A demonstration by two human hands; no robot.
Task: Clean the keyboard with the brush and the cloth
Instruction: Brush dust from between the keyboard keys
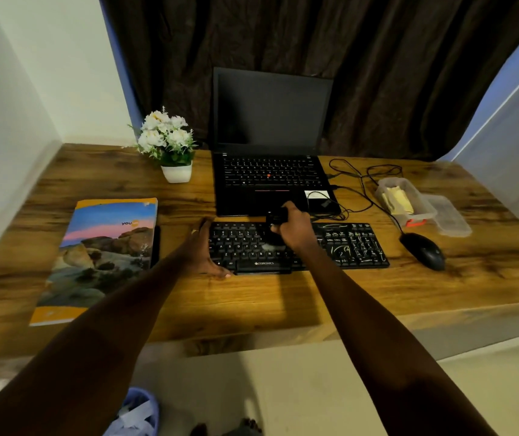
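Right hand [293, 229] gripping brush [274, 239], bristles on keyboard [346, 247] middle, left hand [201, 250] spread against its left edge

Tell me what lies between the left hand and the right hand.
In the head view, only letter keys of the keyboard lie between the left hand and the right hand, which grips the brush.

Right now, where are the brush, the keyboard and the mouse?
brush [274, 218]: head view, on its black handle end.
keyboard [346, 247]: head view, on the white-marked keys of its right half.
mouse [425, 251]: head view, on the middle of its back.
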